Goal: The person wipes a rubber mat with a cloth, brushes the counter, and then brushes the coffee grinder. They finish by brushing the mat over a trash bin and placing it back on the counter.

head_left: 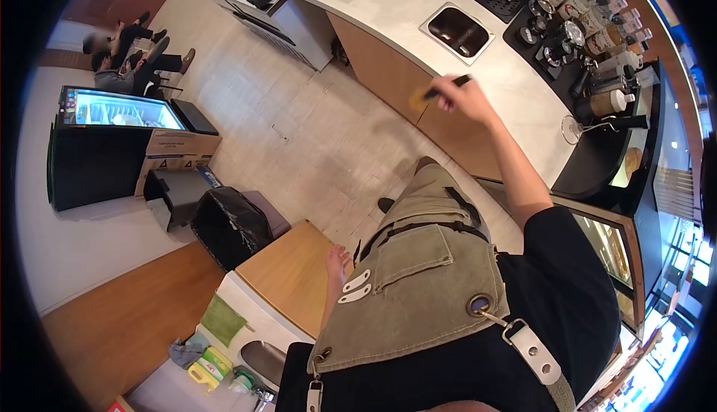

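Observation:
My right hand is closed around a small black-handled brush, held over the front edge of the pale counter. The brush's yellowish end is smeared by motion and points away from the counter. Low at my side, near the wooden cabinet top, my left hand hangs with its fingers loosely apart and nothing in them. A grey-green apron covers my front.
A small sink is set into the counter. Behind it stand metal jugs on black mats and several bottles. A bin with a black bag and a lit display fridge stand left. Two people sit far off.

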A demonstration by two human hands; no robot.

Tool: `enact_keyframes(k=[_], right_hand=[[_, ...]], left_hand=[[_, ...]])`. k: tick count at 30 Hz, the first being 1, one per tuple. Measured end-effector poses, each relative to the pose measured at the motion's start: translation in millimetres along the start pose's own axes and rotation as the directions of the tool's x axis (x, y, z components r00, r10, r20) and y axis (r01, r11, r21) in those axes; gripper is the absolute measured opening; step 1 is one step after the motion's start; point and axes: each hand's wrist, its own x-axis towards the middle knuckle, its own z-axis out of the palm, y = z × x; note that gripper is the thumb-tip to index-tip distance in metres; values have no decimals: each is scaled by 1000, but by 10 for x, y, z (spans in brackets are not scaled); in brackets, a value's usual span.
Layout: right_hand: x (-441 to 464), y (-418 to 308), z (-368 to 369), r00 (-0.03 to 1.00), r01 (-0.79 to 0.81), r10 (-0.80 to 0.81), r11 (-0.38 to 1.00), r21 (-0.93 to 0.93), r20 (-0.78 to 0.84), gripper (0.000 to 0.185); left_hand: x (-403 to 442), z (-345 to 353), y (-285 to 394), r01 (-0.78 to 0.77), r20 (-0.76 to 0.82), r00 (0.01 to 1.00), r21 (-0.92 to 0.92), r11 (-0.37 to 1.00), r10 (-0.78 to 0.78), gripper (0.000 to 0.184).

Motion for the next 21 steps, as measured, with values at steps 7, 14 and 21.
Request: enact_keyframes(k=[7,14,21], right_hand=[[338,-52,79,987,122,-79,935,-333,140,35],[1967,-364,-1035,837,183,-203,979,-89,-508,44],[2610,-5,-605,832,59,-392,766,-640,-392,44]], left_hand=[[-93,69,226,48,-120,991,-94,994,-59,32],[471,241,-59,-342,57,927,529,776,369,27],[72,1220,1248,-16,-189,982,-94,995,-2,33]])
